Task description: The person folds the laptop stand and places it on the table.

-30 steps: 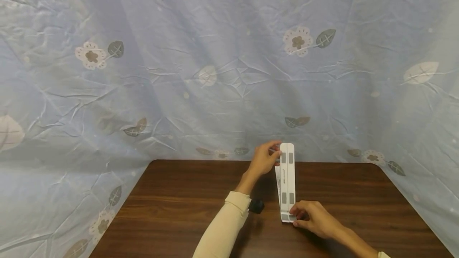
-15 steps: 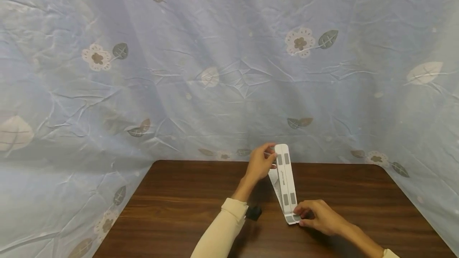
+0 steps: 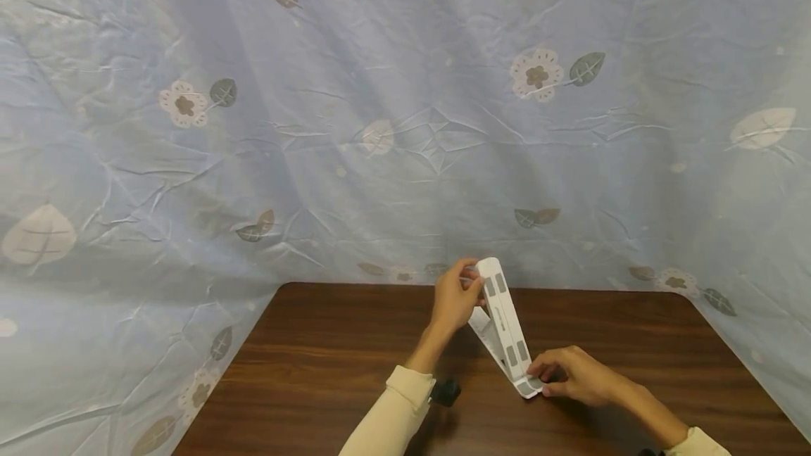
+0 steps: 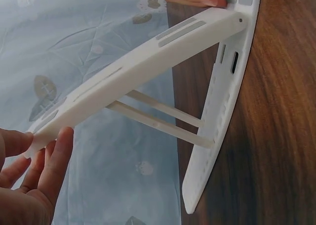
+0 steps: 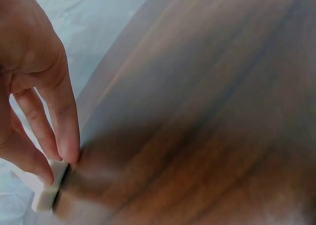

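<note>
A white folding laptop stand [image 3: 505, 319] with grey pads stands tilted on the table, its far end leaning left in the head view. My left hand [image 3: 453, 299] pinches the raised far end of its upper arm between thumb and fingers. At the near, hinged end, my right hand [image 3: 578, 376] grips the stand with thumb and fingertips. In the left wrist view, two thin struts [image 4: 158, 121] link the upper arm [image 4: 128, 74] to the lower bar [image 4: 219, 106], with a wide gap between. The right wrist view shows only the stand's near end [image 5: 45, 198] under the right fingers.
The dark brown wooden table [image 3: 342, 343] spreads around the stand. Behind it and at both sides hangs a pale blue sheet [image 3: 393, 195] with leaf and flower prints. A small black device [image 3: 446, 393] sits at the left sleeve cuff.
The stand's far end has swung left with my left hand, and its near end has shifted slightly right. More of the lower bar shows beside the upper arm. Both hands keep their hold.
</note>
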Tool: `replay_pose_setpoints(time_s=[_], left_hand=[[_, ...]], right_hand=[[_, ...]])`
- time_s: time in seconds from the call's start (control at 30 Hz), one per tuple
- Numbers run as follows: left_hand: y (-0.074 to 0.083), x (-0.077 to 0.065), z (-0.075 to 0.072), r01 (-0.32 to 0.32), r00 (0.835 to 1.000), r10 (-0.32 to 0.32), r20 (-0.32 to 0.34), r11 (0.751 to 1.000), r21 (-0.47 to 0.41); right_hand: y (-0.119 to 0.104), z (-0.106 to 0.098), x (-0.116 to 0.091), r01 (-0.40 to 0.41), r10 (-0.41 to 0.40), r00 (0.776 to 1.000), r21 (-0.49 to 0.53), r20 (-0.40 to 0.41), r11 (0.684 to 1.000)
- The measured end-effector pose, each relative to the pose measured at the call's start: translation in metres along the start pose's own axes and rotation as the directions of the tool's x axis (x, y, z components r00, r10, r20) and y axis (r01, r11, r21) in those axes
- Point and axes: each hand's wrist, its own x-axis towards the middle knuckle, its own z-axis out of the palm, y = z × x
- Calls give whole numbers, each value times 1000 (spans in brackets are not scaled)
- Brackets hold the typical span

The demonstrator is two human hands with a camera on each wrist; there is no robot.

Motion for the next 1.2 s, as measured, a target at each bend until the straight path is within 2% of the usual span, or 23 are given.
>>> replay_pose_setpoints(time_s=[0.2,0.47,0.9,1.2], left_hand=[[0,-9,-7,-11,999,12,-46,1000,21],[3,-23,-13,-23,995,28,-92,998,50],[11,-48,-31,-5,997,9,-77,999,43],[12,-54,-36,1,996,0,-92,1000,5]], right_hand=[[2,-8,4,29,-28,999,-14,47,999],[8,-16,6,108,-105,991,-31,84,994],[15,-26,13,97,-89,990,-74,106,993],[16,-24,11,55,-49,997,-92,65,994]])
